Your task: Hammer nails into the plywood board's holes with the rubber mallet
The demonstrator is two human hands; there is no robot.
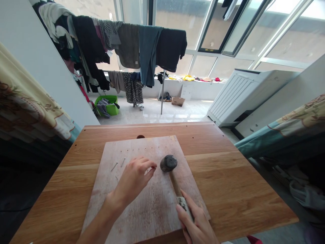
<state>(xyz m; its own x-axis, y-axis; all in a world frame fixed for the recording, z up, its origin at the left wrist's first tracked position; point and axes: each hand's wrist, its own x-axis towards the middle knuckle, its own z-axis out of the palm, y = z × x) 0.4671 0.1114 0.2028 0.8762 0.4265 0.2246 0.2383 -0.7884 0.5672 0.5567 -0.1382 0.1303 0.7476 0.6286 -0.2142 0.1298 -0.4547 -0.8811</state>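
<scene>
In the head view my right hand (195,220) is wrapped round the handle of a rubber mallet (175,184). Its black head is over the right part of a pale, worn wooden board (149,206). Left of the mallet head, my left hand (137,174) is over the board with thumb and fingertips pinched together. Whatever is between them is too small to make out. Loose nails lie to the left of that hand, among them one nail (114,166) and another nail (123,162). A row of small dark dots (145,148) runs along the board's far side.
The board lies on a wooden table (228,179). Beyond the table, clothes (149,47) hang on a rack, with a green basket (110,107) on the floor. A white ribbed appliance or panel (233,91) is at right. Curtains (33,91) flank both sides.
</scene>
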